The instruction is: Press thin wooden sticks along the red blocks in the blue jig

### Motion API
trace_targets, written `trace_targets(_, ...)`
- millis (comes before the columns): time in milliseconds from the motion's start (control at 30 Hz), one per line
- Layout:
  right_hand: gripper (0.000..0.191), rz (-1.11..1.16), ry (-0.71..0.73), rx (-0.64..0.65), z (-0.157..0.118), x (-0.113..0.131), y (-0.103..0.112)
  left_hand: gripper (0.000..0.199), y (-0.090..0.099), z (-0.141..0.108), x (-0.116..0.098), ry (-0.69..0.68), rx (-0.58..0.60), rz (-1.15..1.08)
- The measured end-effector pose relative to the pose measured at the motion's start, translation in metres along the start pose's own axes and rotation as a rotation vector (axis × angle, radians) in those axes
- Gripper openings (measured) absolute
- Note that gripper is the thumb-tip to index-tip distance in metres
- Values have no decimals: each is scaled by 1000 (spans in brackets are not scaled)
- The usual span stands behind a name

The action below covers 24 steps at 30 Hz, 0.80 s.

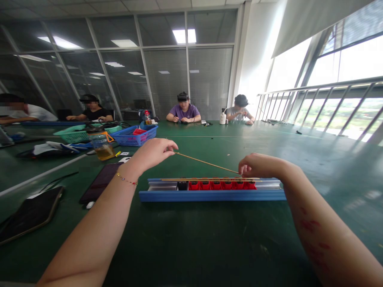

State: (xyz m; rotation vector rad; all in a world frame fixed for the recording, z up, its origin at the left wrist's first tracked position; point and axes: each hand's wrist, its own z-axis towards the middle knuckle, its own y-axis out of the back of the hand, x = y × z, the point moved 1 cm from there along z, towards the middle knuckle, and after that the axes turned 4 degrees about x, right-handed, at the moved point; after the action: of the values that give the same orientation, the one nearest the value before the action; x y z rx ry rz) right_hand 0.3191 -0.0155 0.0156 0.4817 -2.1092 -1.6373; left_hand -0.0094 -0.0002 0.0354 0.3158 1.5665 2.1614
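Observation:
My left hand is closed, pinching the far left end of a thin wooden stick. The stick slopes down to the right, where its other end meets the curled fingers of my right hand. It hangs above a long blue tray with a silvery inside. Several red blocks with dark tops stand in a row in the tray, with a black block at their left end. More thin sticks lie lengthwise across the tops of the blocks.
Left of the tray lie a dark tablet and a black phone-like device. Beyond them stand a jar of amber liquid, a blue basket and a green basket. Several people sit along the far side of the green table.

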Motion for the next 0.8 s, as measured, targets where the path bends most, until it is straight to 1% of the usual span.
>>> trace_targets(100, 23, -5, -17, 0, 0, -2, 0, 26, -1, 3, 18, 48, -92, 31)
trace_targets(167, 24, -9, -19, 11, 1, -1, -1, 23, -8, 8, 29, 72, -95, 56)
trace_targets(267, 27, -14, -12, 30, 3, 2, -2, 19, -28, 16, 43, 100, -45, 94)
trace_targets(367, 30, -21, -10, 48, 5, 4, -3, 15, -53, 23, 52, 109, 23, 114)
trace_targets(467, 30, -22, -23, 54, 7, 2, -5, 13, -77, 26, 55, 103, 74, 103)
trace_targets(600, 27, -27, -40, 52, 8, 1, -7, 15, -103, 27, 55, 93, 103, 78)
trace_targets(700, 22, -53, -51, 43, 7, 2, -7, 15, -117, 28, 55, 100, 140, 85)
trace_targets(800, 21, -80, -51, 35, 6, 5, -7, 15, -125, 28, 56, 109, 169, 98)
